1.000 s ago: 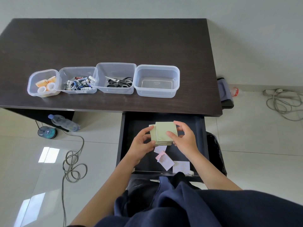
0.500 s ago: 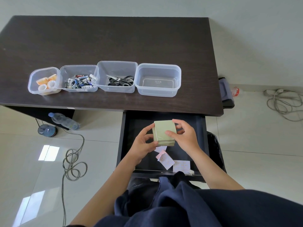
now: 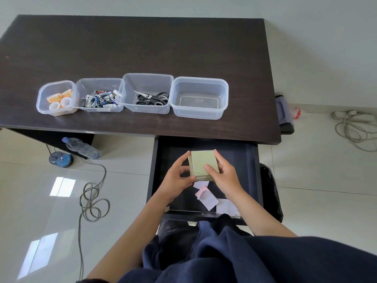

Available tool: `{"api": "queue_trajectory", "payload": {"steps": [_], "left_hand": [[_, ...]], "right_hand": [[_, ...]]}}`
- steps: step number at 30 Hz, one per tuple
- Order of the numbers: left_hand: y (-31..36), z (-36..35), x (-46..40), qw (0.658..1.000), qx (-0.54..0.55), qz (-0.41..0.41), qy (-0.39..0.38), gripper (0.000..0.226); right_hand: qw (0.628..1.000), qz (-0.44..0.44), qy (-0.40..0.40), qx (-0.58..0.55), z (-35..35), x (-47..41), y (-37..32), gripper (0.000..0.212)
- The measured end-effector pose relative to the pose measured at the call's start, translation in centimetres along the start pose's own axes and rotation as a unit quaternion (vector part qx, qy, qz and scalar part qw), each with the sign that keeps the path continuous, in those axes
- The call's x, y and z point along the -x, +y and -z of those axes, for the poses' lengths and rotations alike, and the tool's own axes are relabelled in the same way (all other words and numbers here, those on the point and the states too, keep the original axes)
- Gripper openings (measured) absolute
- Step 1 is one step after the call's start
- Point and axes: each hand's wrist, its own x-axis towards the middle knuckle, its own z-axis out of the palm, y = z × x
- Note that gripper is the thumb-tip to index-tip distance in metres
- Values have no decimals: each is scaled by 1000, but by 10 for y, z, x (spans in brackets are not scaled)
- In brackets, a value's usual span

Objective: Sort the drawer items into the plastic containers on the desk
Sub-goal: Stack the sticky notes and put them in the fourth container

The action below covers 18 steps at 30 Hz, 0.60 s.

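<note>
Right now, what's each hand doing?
Left hand: grips the left edge of the green pad stack over the drawer.
Right hand: grips its right side, thumb on top.

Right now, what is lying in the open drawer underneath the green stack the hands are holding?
Below the green stack, the drawer holds loose pale and pink paper notes. The left hand, right hand and stack cover whatever lies directly beneath them.
</note>
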Motion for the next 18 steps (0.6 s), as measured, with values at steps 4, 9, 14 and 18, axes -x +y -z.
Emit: {"api": "queue_trajectory", "payload": {"steps": [4,9,14,18], "left_hand": [[-1,3,0,1000,-23,-2,2,79],[-1,6,-1,999,-30,-2,-13,61],[-2,4,-2,999,-27,16,43,28],[-5,2,-2,997,-36,28,68,35]], "right_hand": [[1000,-5,1,-4,-3,1,2,65],[1000,-8,-1,-14,-6,0,4,63],[1000,-12,-12,-16,-11,-3,8,64],[1000,-5,-15,-9,-15,-6,12,63]]}}
